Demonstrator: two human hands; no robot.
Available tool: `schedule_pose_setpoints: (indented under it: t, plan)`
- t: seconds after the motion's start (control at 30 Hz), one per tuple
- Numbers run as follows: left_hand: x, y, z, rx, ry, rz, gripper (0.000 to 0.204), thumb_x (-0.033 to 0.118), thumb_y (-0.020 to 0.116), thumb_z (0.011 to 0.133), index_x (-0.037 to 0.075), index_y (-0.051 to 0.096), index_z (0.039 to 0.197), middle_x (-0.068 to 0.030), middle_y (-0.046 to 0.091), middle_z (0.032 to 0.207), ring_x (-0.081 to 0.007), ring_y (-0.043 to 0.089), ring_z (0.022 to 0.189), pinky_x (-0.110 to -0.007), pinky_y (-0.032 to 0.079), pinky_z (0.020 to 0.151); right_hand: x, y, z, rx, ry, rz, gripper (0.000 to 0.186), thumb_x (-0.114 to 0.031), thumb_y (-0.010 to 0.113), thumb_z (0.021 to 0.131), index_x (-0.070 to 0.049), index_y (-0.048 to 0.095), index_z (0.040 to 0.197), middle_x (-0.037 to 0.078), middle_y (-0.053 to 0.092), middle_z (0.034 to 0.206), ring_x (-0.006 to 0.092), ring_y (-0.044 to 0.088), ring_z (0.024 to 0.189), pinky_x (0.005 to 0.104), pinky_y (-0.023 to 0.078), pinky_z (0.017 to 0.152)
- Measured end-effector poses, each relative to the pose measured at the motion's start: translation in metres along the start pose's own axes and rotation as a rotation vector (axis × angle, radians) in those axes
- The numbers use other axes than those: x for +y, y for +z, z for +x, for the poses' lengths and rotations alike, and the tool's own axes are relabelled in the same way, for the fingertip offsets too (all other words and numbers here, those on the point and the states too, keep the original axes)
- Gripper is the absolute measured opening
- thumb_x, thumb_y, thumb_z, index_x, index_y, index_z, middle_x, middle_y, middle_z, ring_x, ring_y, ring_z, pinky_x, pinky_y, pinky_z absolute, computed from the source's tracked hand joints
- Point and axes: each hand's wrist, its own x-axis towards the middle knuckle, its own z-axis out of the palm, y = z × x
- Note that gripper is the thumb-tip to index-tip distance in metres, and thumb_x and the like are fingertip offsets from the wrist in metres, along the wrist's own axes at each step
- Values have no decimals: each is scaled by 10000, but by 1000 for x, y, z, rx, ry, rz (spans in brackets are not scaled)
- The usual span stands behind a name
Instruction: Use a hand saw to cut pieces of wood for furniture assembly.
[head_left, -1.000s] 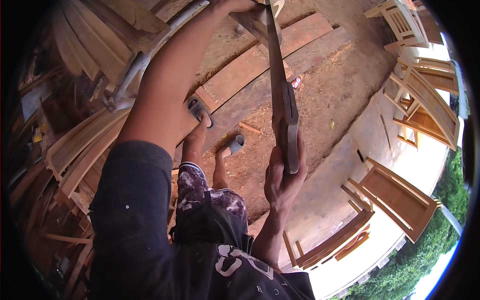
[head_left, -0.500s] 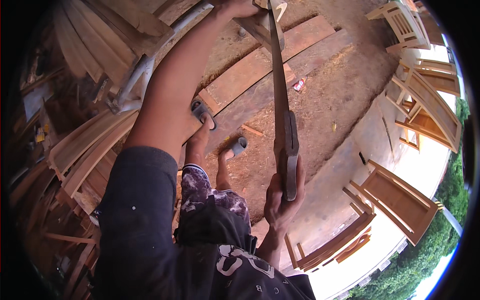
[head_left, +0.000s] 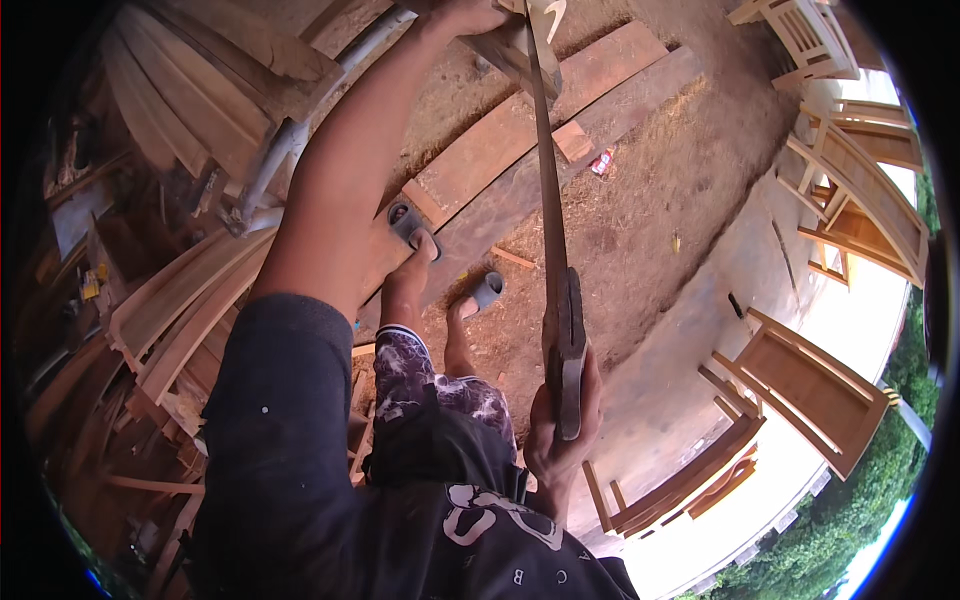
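Note:
A handsaw (head_left: 551,215) runs lengthwise up the middle, its blade seen nearly edge-on. My right hand (head_left: 562,430) is closed around its dark handle, close to my body. At the top edge the far end of the blade meets a pale piece of wood (head_left: 515,55). My left arm stretches out to that wood, and my left hand (head_left: 472,16) grips it just left of the blade. The fingertips of this hand are partly cut off by the frame's edge.
Long planks (head_left: 540,125) lie on the dirt floor ahead of my sandalled feet, near a small red-and-white wrapper (head_left: 601,162). Stacked boards (head_left: 190,90) and curved wooden pieces (head_left: 190,310) crowd the left. Wooden furniture frames (head_left: 810,385) stand along the right.
My right hand has drawn the saw back toward my body, so its handle sits lower. My left hand keeps its place on the wood. The whole view has shifted slightly.

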Motion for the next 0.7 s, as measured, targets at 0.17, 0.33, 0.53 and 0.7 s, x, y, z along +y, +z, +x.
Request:
schedule_pose_setpoints:
  t: [0.17, 0.33, 0.53, 0.7]
  plan:
    - [-32, 10, 7, 114, -26, -7, 650, 446, 739, 766, 72, 660, 1292, -205, 662, 1257, -398, 524, 1290, -531, 359, 1102, 6, 57, 117, -37, -57, 38, 567, -144, 586, 977, -50, 416, 1510, 204, 654, 888, 241, 663, 764, 380, 532, 700]
    - [-32, 4, 10, 10, 90, -31, 558, 508, 773, 730, 117, 759, 1127, -176, 702, 1191, -400, 555, 1248, -533, 397, 1062, -15, 66, 171, -4, -221, 59, 476, -132, 572, 988, -46, 488, 1448, 170, 645, 848, 213, 643, 732, 362, 517, 672]
    - [-27, -11, 2, 95, 128, -111, 530, 521, 740, 743, 147, 750, 1118, -167, 713, 1173, -375, 639, 1133, -506, 450, 1019, 4, 41, 87, -54, -124, 64, 565, -105, 579, 975, -34, 423, 1513, 173, 673, 1040, 217, 660, 900, 352, 531, 803]
    - [-19, 7, 9, 79, 35, -77, 491, 371, 697, 787, 78, 708, 1181, -215, 655, 1256, -401, 556, 1254, -536, 390, 1090, 11, 13, 8, 24, 30, 58, 608, -81, 610, 942, 25, 418, 1509, 225, 663, 1261, 259, 673, 1102, 357, 513, 945]
